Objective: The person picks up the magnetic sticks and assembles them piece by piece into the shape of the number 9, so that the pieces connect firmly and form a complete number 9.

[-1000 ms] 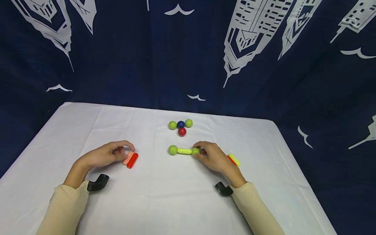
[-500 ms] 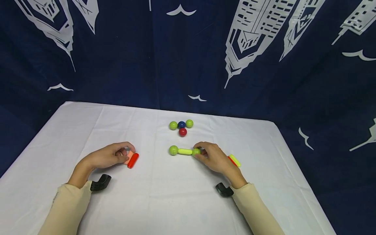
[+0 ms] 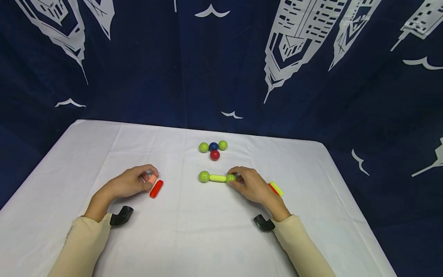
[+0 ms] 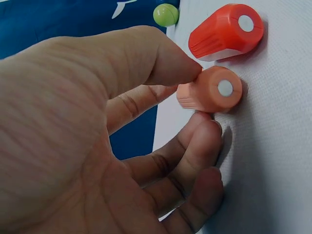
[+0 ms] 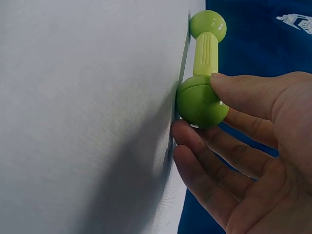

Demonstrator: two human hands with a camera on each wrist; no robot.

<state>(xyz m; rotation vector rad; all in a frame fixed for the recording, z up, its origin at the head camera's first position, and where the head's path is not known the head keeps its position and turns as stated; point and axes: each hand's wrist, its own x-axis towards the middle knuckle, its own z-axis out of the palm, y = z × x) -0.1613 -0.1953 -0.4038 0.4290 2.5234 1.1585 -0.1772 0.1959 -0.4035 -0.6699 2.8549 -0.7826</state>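
My left hand (image 3: pixel 129 181) pinches a salmon-orange ribbed rod (image 4: pixel 214 90) between thumb and fingers. The rod's near end carries a round pale disc, and the fingers cover part of its length. Beside it on the cloth lies a red rod (image 3: pixel 156 189), a narrow gap between the two. On the right, my right hand (image 3: pixel 248 184) holds a green ball (image 5: pixel 202 102) with thumb and fingertips. That ball sits on one end of a yellow-green rod (image 3: pixel 217 178), and a second green ball (image 3: pixel 204 176) is on the other end, so the three form a dumbbell shape.
Farther back, two green balls (image 3: pixel 223 145), a blue ball (image 3: pixel 213 146) and a red ball (image 3: pixel 215 155) sit grouped on the white cloth (image 3: pixel 194 231). Behind my right wrist lie a yellow rod (image 3: pixel 276 188) and a red rod (image 3: pixel 272 189), partly hidden. A navy curtain (image 3: pixel 145 77) hangs beyond the table.
My left fingers have tightened around the orange rod, which now stands slightly apart from the red rod it lay against. The right hand and its dumbbell shape stay in place.
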